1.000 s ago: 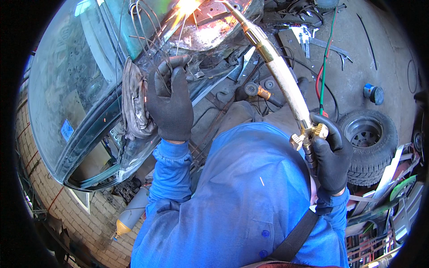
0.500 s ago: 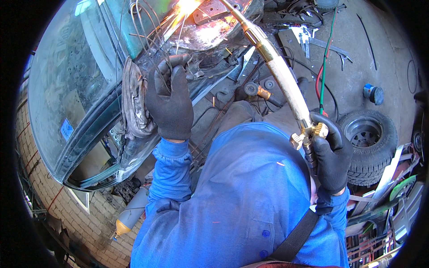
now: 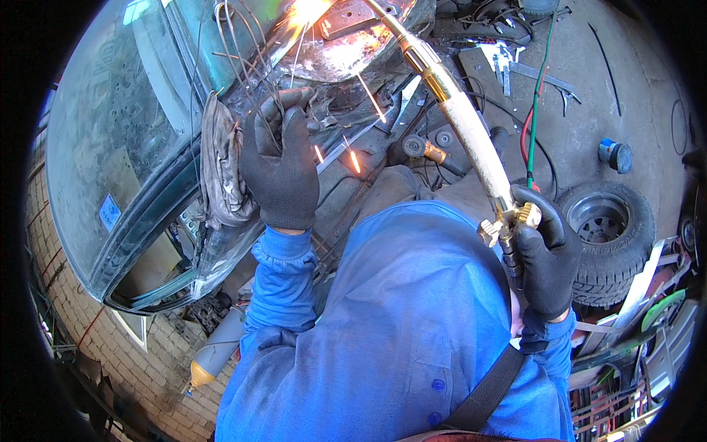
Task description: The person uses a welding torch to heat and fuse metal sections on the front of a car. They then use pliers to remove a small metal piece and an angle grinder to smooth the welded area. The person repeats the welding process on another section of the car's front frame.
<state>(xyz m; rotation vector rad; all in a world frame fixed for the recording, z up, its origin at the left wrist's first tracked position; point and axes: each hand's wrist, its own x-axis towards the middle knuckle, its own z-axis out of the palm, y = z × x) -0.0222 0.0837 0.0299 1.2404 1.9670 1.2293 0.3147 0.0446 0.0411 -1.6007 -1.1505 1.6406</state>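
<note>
In my black-gloved right hand (image 3: 549, 258) is a brass gas torch (image 3: 471, 125), gripped at its lower end beside the valve knobs. Its tube slants up and left to a bright, glowing patch of car body metal (image 3: 353, 55), where a flame (image 3: 305, 13) and sparks show. The torch tip itself is cut off by the upper edge. My gloved left hand (image 3: 283, 177) is closed with fingers curled round thin bent wire (image 3: 237, 62), whose loops rise toward the flame. Beside this hand a dirty grey rag (image 3: 221, 166) hangs over the car's window frame.
The car's windscreen (image 3: 118, 155) fills the left. An angle grinder (image 3: 434, 153) lies on the floor ahead of my body. A green hose (image 3: 541, 96) runs along the right, near a wheel with tyre (image 3: 607, 239) and a blue can (image 3: 615, 155). A grey gas cylinder (image 3: 217, 350) lies lower left.
Glowing sparks now fall lower, between my left hand and the torch. Both hands, the torch and the wire stay almost where they were.
</note>
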